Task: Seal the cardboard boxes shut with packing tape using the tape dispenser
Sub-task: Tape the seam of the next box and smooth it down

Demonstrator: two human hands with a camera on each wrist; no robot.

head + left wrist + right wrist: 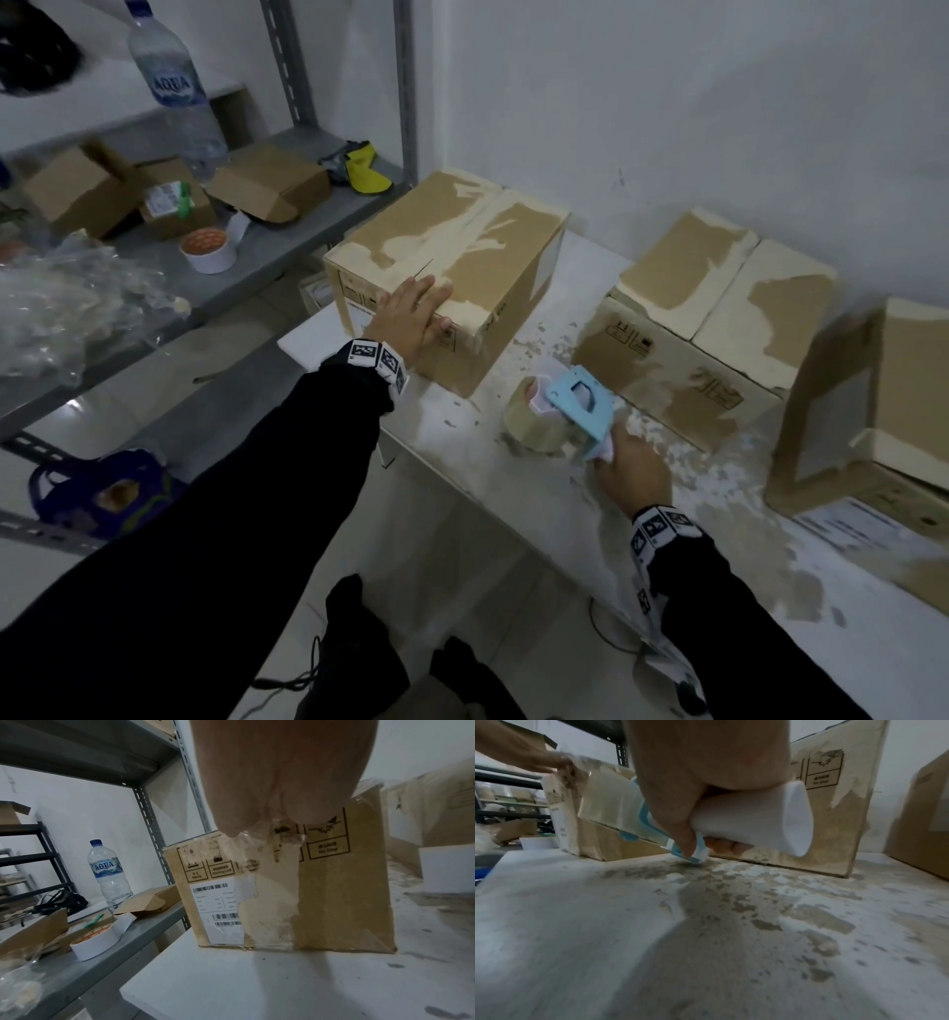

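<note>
white walls back a scuffed white table [513,493] running from frame centre to the lower right, with three cardboard boxes along it. the left hand [408,313] lies flat, fingers straight, on the near top edge of the left box [462,257] at centre. below and right of it, the right hand [634,475] grips the handle of the blue tape dispenser [577,406], its tape roll [534,429] on the table beside the middle box [719,308]. a water bottle [172,77] stands on the grey shelf [287,231] at upper left.
</note>
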